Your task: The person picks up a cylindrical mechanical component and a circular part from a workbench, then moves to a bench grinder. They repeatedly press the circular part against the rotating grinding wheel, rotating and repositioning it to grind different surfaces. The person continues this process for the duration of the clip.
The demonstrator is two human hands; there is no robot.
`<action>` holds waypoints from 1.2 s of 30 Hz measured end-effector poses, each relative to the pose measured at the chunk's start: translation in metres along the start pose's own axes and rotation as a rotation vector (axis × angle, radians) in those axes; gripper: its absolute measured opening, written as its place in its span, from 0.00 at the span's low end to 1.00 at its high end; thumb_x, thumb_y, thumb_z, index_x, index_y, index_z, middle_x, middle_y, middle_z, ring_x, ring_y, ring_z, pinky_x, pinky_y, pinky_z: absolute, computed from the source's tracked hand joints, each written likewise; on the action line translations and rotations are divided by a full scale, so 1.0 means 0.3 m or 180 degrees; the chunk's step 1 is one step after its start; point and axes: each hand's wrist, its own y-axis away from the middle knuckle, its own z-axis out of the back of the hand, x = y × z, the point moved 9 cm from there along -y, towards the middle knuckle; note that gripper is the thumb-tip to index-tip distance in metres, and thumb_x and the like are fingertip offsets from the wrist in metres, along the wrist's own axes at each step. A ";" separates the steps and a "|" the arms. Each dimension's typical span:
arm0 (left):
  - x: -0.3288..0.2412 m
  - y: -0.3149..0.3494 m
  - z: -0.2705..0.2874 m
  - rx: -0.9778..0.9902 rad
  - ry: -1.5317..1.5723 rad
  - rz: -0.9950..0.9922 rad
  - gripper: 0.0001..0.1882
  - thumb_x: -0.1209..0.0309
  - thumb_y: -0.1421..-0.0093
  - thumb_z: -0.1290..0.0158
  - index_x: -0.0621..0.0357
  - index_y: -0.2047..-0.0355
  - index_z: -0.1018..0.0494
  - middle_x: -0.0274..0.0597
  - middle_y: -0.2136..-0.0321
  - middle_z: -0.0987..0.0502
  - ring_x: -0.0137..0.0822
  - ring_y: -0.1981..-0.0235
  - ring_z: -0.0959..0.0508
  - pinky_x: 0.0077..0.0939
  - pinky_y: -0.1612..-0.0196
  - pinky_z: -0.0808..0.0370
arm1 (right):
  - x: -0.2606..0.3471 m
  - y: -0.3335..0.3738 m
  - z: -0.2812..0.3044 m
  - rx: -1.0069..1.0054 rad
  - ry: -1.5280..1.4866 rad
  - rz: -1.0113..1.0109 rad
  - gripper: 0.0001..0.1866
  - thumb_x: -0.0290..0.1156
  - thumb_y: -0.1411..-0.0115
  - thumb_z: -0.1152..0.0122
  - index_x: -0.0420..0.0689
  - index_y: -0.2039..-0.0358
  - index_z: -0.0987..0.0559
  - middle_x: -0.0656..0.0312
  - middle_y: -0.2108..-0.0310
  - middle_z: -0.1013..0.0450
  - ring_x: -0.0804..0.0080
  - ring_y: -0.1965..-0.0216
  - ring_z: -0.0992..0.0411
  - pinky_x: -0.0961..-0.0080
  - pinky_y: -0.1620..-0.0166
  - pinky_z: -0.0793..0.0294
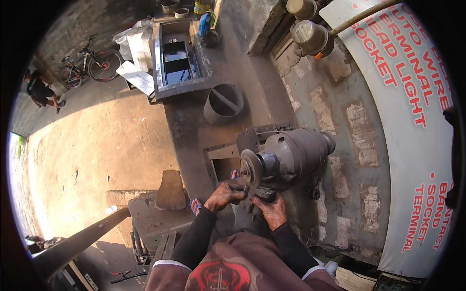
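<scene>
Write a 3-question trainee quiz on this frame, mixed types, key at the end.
1. Multiple choice: what is the right hand gripping?
A) a bicycle
B) a dark part
C) the banner

2. True or false: the wheel is nearer the left hand than the bucket is.

3. Fill in: the sleeve on the left forearm, just behind the wrist, is ____ in colour.

Key: 1. B; 2. True; 3. black
</scene>
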 end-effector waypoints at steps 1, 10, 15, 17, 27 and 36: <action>-0.016 0.010 -0.009 0.0023 0.0095 -0.0041 0.29 0.64 0.48 0.28 0.69 0.49 0.20 0.42 0.61 0.17 0.31 0.61 0.20 0.28 0.56 0.22 | -0.002 0.006 0.007 -0.0003 0.0057 0.0017 0.32 0.40 0.52 0.16 0.36 0.53 0.20 0.58 0.57 0.19 0.70 0.56 0.22 0.71 0.48 0.24; -0.219 0.151 -0.039 -0.0556 -0.0505 -0.0402 0.32 0.60 0.54 0.24 0.72 0.55 0.19 0.49 0.66 0.14 0.35 0.64 0.16 0.31 0.56 0.22 | -0.115 0.031 0.026 0.0448 -0.1246 -0.0250 0.41 0.41 0.55 0.15 0.43 0.42 0.25 0.63 0.47 0.24 0.71 0.45 0.27 0.69 0.41 0.29; -0.253 0.258 -0.059 -0.1446 -0.1386 -0.0236 0.35 0.54 0.56 0.25 0.66 0.53 0.18 0.54 0.62 0.15 0.48 0.61 0.14 0.36 0.54 0.22 | -0.225 0.028 0.028 0.0894 -0.1728 -0.0427 0.39 0.48 0.49 0.20 0.41 0.42 0.24 0.62 0.47 0.24 0.71 0.46 0.27 0.70 0.40 0.30; -0.236 0.297 -0.072 -0.1724 -0.1427 -0.0118 0.36 0.53 0.57 0.25 0.65 0.52 0.18 0.55 0.60 0.15 0.49 0.60 0.14 0.37 0.54 0.22 | -0.257 0.045 0.036 0.0849 -0.1498 -0.0345 0.38 0.50 0.47 0.21 0.41 0.42 0.24 0.62 0.46 0.25 0.70 0.46 0.27 0.70 0.40 0.30; -0.298 0.281 -0.112 -0.2255 -0.2148 -0.0570 0.23 0.56 0.46 0.33 0.65 0.61 0.18 0.59 0.68 0.17 0.63 0.62 0.22 0.50 0.52 0.29 | -0.336 0.005 -0.035 0.0074 -0.2208 -0.1280 0.29 0.53 0.35 0.35 0.43 0.44 0.23 0.61 0.51 0.21 0.69 0.53 0.21 0.68 0.46 0.22; -0.391 0.329 -0.182 -0.2016 -0.2702 -0.0471 0.27 0.55 0.45 0.35 0.69 0.56 0.20 0.64 0.65 0.18 0.59 0.59 0.18 0.45 0.53 0.23 | -0.320 -0.022 -0.059 0.0447 -0.2999 -0.1136 0.28 0.53 0.32 0.39 0.43 0.43 0.24 0.57 0.50 0.21 0.64 0.51 0.21 0.64 0.45 0.21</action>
